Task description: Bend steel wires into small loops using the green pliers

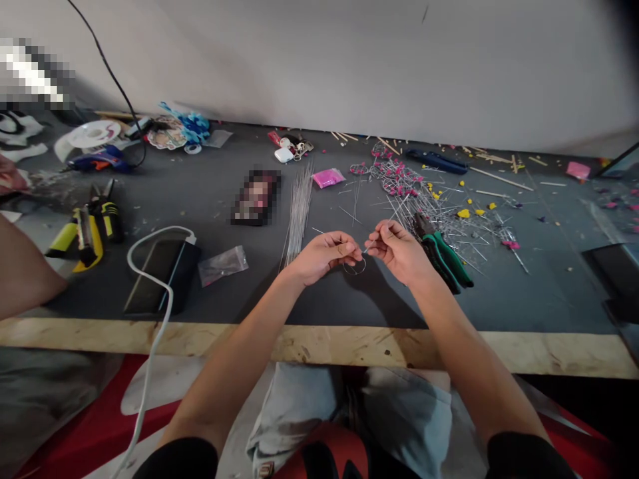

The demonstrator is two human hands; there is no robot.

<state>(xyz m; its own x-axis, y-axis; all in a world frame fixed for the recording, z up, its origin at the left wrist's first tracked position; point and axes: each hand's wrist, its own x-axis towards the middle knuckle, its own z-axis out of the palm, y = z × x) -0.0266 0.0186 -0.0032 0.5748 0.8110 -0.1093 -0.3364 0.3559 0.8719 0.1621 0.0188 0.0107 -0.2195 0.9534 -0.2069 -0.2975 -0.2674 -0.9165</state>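
Note:
A thin silver wire (355,271), bent into a small loop, runs between my two hands above the bench's front half. My left hand (330,255) pinches it, and a straight wire end sticks out to the left past the fingers. My right hand (395,247) pinches the wire just beside the left fingertips. Behind my left hand lies a bundle of straight wires (300,206). Green-handled pliers (443,256) rest right next to my right wrist. Beyond them spreads a pile of wire pieces with pink bits (399,176).
At left sit a black power bank (162,276) with a white cable (167,293), yellow-black cutters (90,229) and a blue glue gun (102,158). A plastic bag (223,265), a pink packet (328,177) and a blue utility knife (438,161) lie about. Another person's arm (24,273) rests at far left.

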